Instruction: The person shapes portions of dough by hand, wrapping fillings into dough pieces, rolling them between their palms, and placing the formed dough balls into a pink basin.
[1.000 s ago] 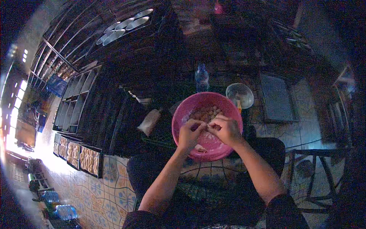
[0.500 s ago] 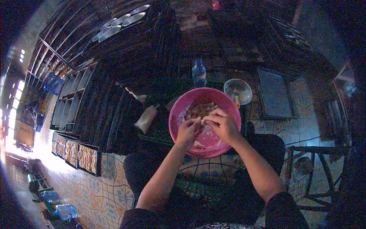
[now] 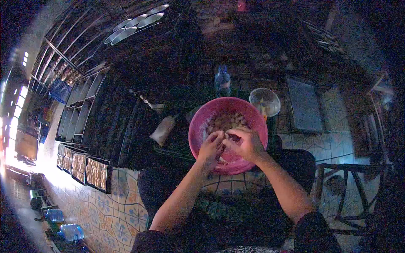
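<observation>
A pink plastic basin point(image 3: 195, 145), dusted inside with white powder, stands in front of me. Small brownish and pale balls point(image 3: 230, 120) lie together in its far half. Over the basin my left hand point(image 3: 211, 146) and my right hand point(image 3: 247, 143) meet, fingertips close together. Both are closed in a pinch around what looks like a small piece of dough, mostly hidden by the fingers. A pale doughy lump point(image 3: 222, 160) shows partly at the basin's near side, below my left hand.
Behind the basin stand a clear plastic bottle point(image 3: 222, 82) and a metal bowl point(image 3: 265, 101) with a yellow-handled utensil. A pale bag point(image 3: 163, 130) lies to the left. Trays of bread point(image 3: 96, 173) sit at floor level farther left. A dark metal frame point(image 3: 344, 168) stands at right.
My fingertips have shifted slightly and now cover the pale piece seen between them before. My right fingers are more curled. More of the balls in the basin show.
</observation>
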Motion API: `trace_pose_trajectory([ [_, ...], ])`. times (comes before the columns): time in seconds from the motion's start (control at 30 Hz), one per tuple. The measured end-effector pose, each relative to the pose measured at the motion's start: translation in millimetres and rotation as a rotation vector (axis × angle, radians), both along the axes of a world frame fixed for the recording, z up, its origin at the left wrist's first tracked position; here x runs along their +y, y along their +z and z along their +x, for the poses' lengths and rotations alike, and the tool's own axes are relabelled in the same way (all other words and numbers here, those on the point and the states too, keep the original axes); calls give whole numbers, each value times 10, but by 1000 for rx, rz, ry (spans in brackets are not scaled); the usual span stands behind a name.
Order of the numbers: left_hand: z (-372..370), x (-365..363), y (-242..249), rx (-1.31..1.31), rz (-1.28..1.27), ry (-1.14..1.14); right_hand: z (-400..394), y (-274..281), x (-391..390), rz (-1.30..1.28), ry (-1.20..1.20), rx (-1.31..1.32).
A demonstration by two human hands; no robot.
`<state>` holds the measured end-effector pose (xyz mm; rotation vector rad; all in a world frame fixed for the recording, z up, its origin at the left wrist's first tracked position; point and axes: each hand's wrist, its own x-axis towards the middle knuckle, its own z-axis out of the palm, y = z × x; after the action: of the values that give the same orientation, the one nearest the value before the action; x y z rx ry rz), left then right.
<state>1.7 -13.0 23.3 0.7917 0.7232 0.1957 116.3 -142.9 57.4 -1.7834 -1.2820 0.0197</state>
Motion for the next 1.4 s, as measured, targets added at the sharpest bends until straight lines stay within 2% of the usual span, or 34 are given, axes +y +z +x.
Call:
trace_pose_trajectory([
  [0.13,4,35,-181,-128,-69,-86,27,54,-11,-18,51,138],
  [0.2,72,44,-230,-83,169,-57,67,18,15,76,40,55],
  [0.23,63,53,-251,-103,178,-53,70,26,29,84,43,35],
  [0.3,63,61,-316,-92,372,-60,70,17,7,-53,15,114],
  [0.33,6,-11,12,43,385,-75,47,40,7,-17,49,260],
  [0.37,-36,-24,139,42,366,-85,33,52,3,-35,38,263],
  [0.43,-71,58,209,41,606,-107,32,89,66,39,38,51],
  [0.47,-65,107,145,21,540,-104,17,96,98,24,36,50],
  [0.53,-84,205,83,0,516,-111,-23,105,164,-89,-18,236],
  [0.7,-16,351,21,28,351,-143,18,116,300,-194,-85,283],
  [0.77,45,417,-76,-81,643,-137,44,75,326,-232,-105,312],
  [0.8,43,406,-120,-79,634,-140,49,41,320,-192,-90,285],
  [0.87,52,396,86,-36,356,-82,61,-34,328,-158,-71,262],
  [0.93,72,424,97,12,350,-84,55,-93,366,-37,-68,25],
  [1.07,53,410,252,128,278,-62,-10,-95,289,-106,-20,96],
  [1.1,37,411,233,141,279,-50,-13,-97,292,-121,-65,241],
  [1.13,51,394,205,140,420,-91,9,-98,280,-136,-117,380],
  [1.17,70,356,185,136,559,-137,56,-128,259,-136,-114,382],
  [1.23,71,245,162,134,583,-121,139,-217,222,-69,-51,-49],
  [1.3,33,189,117,136,613,-108,98,-168,148,-113,-59,9],
  [1.4,30,154,39,-13,660,-178,96,-212,80,-156,-83,56],
])
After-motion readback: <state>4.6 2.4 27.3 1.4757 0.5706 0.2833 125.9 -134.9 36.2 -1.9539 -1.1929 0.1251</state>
